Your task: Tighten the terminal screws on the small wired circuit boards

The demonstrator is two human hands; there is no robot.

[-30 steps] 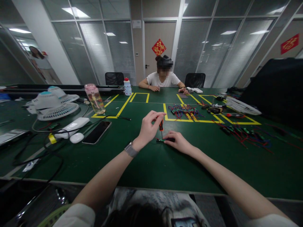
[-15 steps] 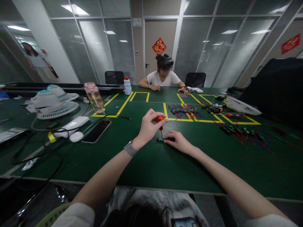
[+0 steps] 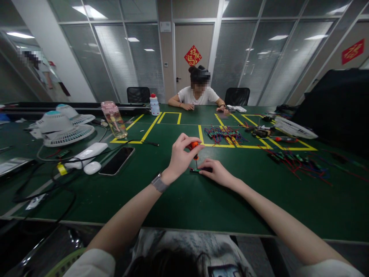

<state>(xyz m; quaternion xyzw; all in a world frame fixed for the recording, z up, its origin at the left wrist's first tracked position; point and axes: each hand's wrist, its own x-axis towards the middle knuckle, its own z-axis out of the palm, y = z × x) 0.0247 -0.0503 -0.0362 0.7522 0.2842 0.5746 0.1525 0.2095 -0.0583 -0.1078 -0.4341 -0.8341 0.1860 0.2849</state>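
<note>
1. Head view: we count one screwdriver (image 3: 196, 157) in the grip; our left hand (image 3: 182, 154) pinches its orange handle between thumb and fingertips.
2. Below that grip we log one small green circuit board (image 3: 194, 170) on the table (image 3: 178, 204). Our right hand (image 3: 216, 171), fingers drawn together, holds its right end.
3. Orientation: the screwdriver's long axis is nearly upright, top leaning slightly left, tip down toward the board. The board lies flat, long axis running left to right.
4. Other counts: left of the grip, one phone (image 3: 117, 161), two bottles (pink (image 3: 113, 119), white (image 3: 155, 105)) and two fans; beyond and right of it, two wired-board clusters (image 3: 224, 135) (image 3: 300, 163), tangled past counting.
5. Obscured: left thumb and fingers cover part of the handle; right fingertips hide the board's right end. We cannot tell whether the tip touches a screw, nor what the dark patch under the right hand is.
</note>
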